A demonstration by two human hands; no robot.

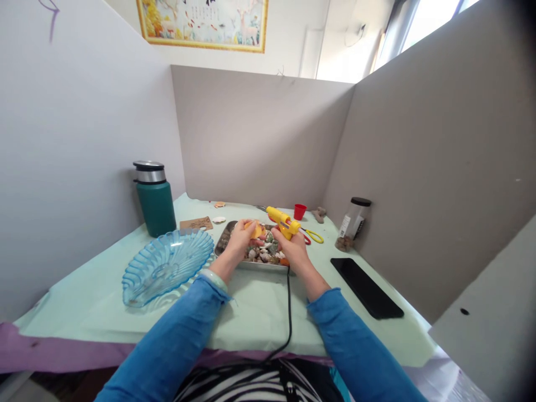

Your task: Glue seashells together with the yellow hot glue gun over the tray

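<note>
My right hand (293,248) is wrapped round the handle of a yellow hot glue gun (283,219), its nozzle pointing up and to the left. From the grip a black cord (290,307) runs down over the table edge toward my lap. Between the fingers of my left hand (239,239) is an orange-yellow seashell (254,230), partly hidden by them. Both hands are above a metal tray (259,267) full of small shells and stones (263,255).
On the left stand a green flask (156,204) and a blue shell-shaped dish (167,268). A brown card (196,223) lies behind. Rightward are a red cup (300,211), yellow-handled scissors (314,237), a clear jar (352,226) and a black phone (366,287). Partition walls enclose the table.
</note>
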